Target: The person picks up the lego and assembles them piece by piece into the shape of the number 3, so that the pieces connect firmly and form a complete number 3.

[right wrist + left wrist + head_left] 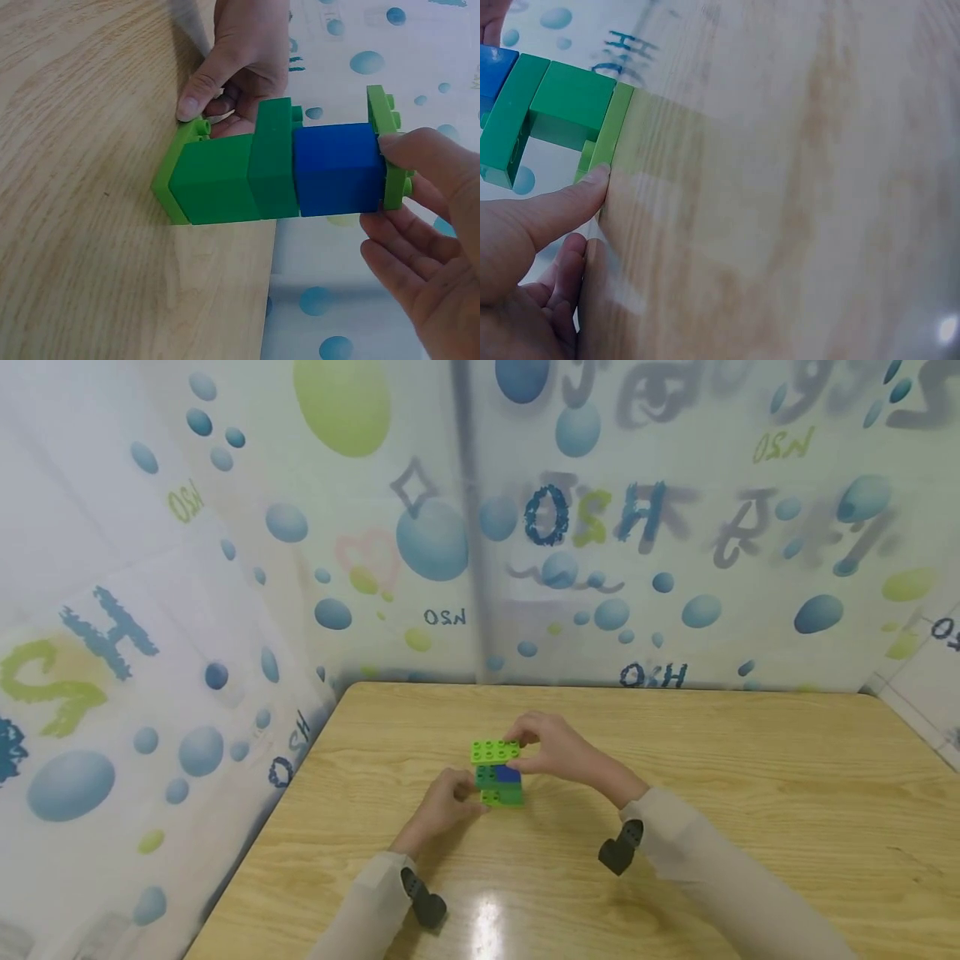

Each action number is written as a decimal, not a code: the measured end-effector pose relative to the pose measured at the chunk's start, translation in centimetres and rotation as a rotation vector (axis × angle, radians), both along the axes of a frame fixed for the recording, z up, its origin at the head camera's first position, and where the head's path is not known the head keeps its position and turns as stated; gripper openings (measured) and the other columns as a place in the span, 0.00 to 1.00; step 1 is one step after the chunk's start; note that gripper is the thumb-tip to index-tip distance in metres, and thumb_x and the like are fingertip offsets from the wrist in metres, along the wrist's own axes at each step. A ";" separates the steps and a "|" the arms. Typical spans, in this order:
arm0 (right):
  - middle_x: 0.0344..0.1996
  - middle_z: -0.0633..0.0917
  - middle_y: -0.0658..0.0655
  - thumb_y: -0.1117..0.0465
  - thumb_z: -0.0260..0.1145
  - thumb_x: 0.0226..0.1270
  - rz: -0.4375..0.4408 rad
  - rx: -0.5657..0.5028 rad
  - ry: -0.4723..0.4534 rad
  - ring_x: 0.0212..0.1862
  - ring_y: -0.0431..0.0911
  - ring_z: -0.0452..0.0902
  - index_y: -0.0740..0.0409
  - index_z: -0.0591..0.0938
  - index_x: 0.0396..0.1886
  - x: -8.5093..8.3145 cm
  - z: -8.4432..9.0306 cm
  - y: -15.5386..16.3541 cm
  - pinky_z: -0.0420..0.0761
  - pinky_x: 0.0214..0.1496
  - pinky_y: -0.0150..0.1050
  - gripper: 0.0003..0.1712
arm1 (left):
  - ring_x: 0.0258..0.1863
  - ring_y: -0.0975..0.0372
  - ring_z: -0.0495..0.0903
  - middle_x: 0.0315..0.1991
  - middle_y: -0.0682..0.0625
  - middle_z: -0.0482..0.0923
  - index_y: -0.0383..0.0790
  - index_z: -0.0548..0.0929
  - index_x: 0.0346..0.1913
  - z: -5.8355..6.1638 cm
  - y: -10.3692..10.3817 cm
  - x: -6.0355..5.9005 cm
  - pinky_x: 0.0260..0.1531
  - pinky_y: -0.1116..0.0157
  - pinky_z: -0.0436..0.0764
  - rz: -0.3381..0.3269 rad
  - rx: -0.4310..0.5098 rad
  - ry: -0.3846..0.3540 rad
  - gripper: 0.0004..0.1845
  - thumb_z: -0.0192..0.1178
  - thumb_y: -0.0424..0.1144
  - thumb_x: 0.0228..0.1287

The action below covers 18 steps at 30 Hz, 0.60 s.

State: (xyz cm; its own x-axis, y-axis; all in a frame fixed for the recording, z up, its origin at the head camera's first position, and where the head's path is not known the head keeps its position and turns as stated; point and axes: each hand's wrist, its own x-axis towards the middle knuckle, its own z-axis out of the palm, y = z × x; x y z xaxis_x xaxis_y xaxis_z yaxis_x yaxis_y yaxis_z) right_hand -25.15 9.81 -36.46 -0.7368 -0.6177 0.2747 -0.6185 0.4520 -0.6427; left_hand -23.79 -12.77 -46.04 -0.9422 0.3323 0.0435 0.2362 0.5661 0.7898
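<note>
both forearms, in pale beige sleeves (705, 868), enter from the near edge of the light wooden table (750, 760) and converge towards its middle. the left hand (442, 806) lies low on the tabletop, fingers curled in; the left wrist view shows its thumb tip pressed against the edge of the thin lime-green base plate (615, 131) where that plate meets the wood, so it steadies the bottom of the stack rather than wrapping it. the small stack of plastic building bricks (497, 774) stands upright just left of table centre: lime base plate, a mid-green brick (217, 180), a darker green brick (274, 161), a blue brick (335, 169), and a studded lime-green top plate (495, 750). the right hand (551, 752) is raised above the left, wrist arched, fingers partly bent; thumb and fingertips pinch the top plate at its right end, palm otherwise open. open tabletop extends widely to the right and behind the stack, less so to the left, where the table edge is near. beyond the far edge hangs a translucent plastic curtain with blue and green bubble print (450, 527), closing off the back and left side.
</note>
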 end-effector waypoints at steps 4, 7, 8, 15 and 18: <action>0.36 0.79 0.52 0.62 0.70 0.53 0.013 0.017 -0.037 0.39 0.47 0.77 0.59 0.79 0.40 -0.3 0.3 -0.1 0.77 0.44 0.42 0.14 | 0.40 0.58 0.70 0.37 0.48 0.71 0.38 0.83 0.38 0.1 0.0 0.1 0.41 0.58 0.71 0.004 0.007 -0.007 0.11 0.68 0.32 0.49; 0.36 0.79 0.52 0.63 0.70 0.53 0.015 0.014 -0.082 0.40 0.51 0.77 0.58 0.79 0.38 -0.5 0.4 -0.2 0.76 0.45 0.46 0.14 | 0.40 0.57 0.70 0.38 0.48 0.72 0.38 0.83 0.38 0.2 -0.1 0.1 0.42 0.58 0.71 0.006 0.007 -0.009 0.11 0.68 0.32 0.49; 0.36 0.79 0.52 0.63 0.70 0.53 0.014 0.013 -0.090 0.40 0.52 0.77 0.58 0.79 0.38 -0.5 0.5 -0.2 0.76 0.45 0.47 0.13 | 0.40 0.57 0.70 0.37 0.48 0.72 0.38 0.83 0.38 0.2 -0.1 0.1 0.41 0.58 0.71 0.008 0.009 -0.010 0.11 0.68 0.32 0.49; 0.34 0.79 0.49 0.61 0.70 0.53 0.015 0.039 -0.100 0.36 0.44 0.76 0.56 0.78 0.35 -0.7 0.5 -0.5 0.77 0.40 0.40 0.12 | 0.39 0.58 0.70 0.37 0.48 0.71 0.38 0.83 0.37 0.3 -0.1 0.2 0.41 0.59 0.71 0.013 0.014 -0.008 0.11 0.69 0.31 0.48; 0.34 0.79 0.49 0.61 0.70 0.53 0.018 0.033 -0.113 0.36 0.41 0.76 0.56 0.77 0.34 -0.8 0.4 -0.5 0.77 0.41 0.40 0.11 | 0.39 0.57 0.70 0.36 0.48 0.72 0.37 0.82 0.37 0.2 -0.1 0.2 0.41 0.60 0.71 0.006 0.011 0.006 0.11 0.69 0.32 0.48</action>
State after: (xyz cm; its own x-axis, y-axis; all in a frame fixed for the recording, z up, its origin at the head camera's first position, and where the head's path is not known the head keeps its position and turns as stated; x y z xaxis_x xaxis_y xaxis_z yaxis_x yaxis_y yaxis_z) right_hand -25.99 9.30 -36.03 -0.7508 -0.6383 0.1698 -0.5511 0.4639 -0.6936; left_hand -23.56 -12.89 -45.83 -0.9439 0.3259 0.0527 0.2372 0.5584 0.7949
